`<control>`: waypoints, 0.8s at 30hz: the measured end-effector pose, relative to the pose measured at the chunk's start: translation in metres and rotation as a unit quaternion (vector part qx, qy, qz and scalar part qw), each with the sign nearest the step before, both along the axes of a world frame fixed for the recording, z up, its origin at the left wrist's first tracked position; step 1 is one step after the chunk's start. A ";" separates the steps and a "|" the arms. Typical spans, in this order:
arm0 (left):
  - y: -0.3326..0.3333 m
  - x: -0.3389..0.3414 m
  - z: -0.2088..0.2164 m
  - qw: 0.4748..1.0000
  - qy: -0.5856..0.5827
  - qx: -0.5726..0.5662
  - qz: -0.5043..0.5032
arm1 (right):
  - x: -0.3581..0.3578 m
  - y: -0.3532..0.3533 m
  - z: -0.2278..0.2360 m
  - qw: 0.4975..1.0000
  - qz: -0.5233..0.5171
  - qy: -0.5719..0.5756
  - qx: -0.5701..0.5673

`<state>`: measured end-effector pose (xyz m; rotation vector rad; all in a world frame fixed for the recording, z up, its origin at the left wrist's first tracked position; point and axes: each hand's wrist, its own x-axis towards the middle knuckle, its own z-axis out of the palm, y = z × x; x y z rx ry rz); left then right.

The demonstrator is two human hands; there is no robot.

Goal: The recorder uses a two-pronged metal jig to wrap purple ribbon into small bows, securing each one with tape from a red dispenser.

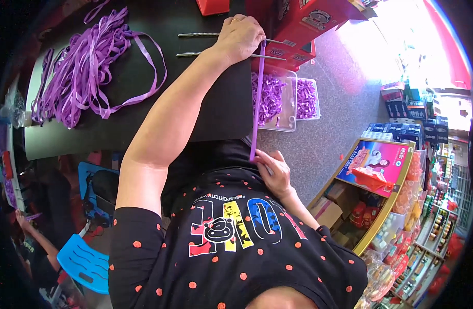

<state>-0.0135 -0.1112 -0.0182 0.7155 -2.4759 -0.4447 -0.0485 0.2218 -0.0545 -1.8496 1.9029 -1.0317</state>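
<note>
Fingers of the right hand, just off centre toward four o'clock: pinched on the lower end of a straight purple ribbon. Left hand, twelve o'clock: fingers curled at the upper of two metal rods, beside the ribbon's top end; from my remote seat I cannot tell what they grasp. Ribbon: one strip, running from twelve o'clock to near centre. Also listed: heaped purple ribbons on the black tabletop, ten o'clock; two clear plastic tubs holding purple pieces, one o'clock; blue plastic seat, eight o'clock.
</note>
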 end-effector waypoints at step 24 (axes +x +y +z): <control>0.007 -0.001 0.003 0.999 0.042 0.016 0.006 | -0.170 -0.356 0.140 0.870 0.099 -0.475 -0.091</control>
